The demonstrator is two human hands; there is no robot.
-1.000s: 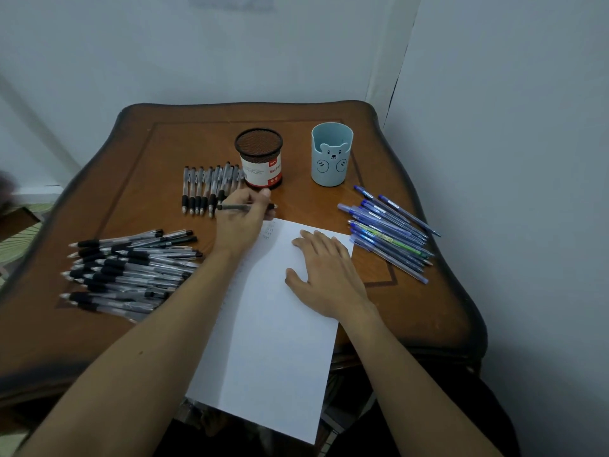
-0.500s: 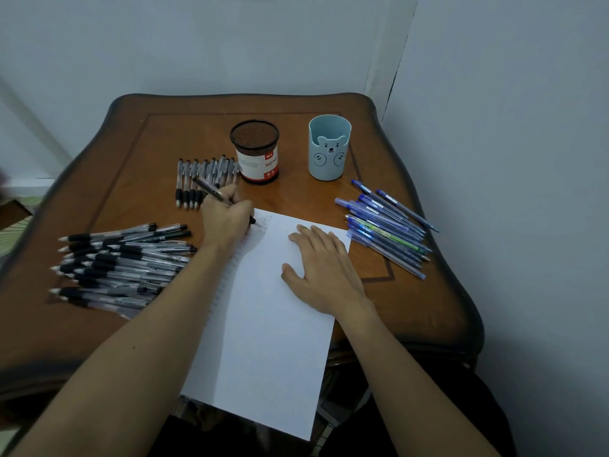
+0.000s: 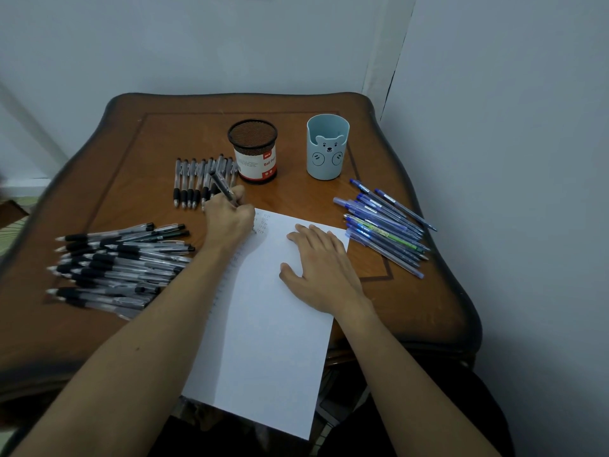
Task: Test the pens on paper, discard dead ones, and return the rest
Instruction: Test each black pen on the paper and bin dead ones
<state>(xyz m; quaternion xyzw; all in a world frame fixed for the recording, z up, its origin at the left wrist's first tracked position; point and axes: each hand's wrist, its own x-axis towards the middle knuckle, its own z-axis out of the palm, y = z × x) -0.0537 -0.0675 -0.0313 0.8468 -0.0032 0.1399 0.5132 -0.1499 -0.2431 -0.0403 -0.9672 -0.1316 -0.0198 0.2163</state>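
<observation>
My left hand [image 3: 229, 222] grips a black pen [image 3: 221, 186] in a writing hold, its tip hidden by my fingers at the top left corner of the white paper [image 3: 273, 324], beside several small ink marks. My right hand [image 3: 318, 268] lies flat on the paper's upper right part and presses it down. A big pile of black pens [image 3: 122, 262] lies to the left. A short row of black pens [image 3: 194, 179] sits behind my left hand. Blue pens [image 3: 382, 225] lie heaped at the right.
A black mesh pen cup [image 3: 253, 151] with a red and white label and a light blue bear cup [image 3: 327, 146] stand at the back of the wooden table [image 3: 405, 308]. The paper overhangs the table's front edge. Walls close in behind and to the right.
My left hand brought the pen from beside the back row down to the paper's top corner and turned it upright into a writing hold. My right hand stayed flat on the sheet.
</observation>
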